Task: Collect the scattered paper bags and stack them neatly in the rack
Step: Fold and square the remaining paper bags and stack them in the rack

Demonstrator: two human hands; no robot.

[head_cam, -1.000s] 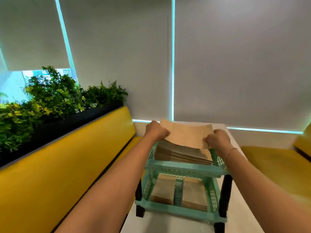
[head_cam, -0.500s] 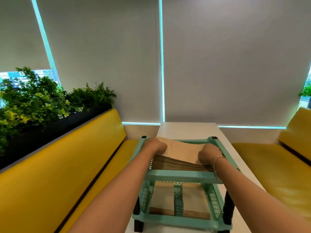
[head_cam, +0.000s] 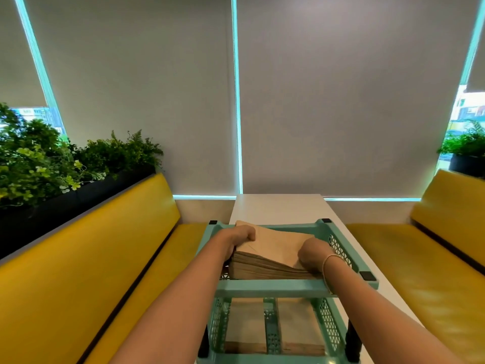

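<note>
In the rack's (head_cam: 273,287) top tier lies a thick stack of paper bags (head_cam: 273,261), with more bags (head_cam: 275,327) flat on the tier below. The left hand (head_cam: 240,236) curls its fingers over the stack's left edge, gripping it. The right hand (head_cam: 313,254) curls over the right edge, holding it.
</note>
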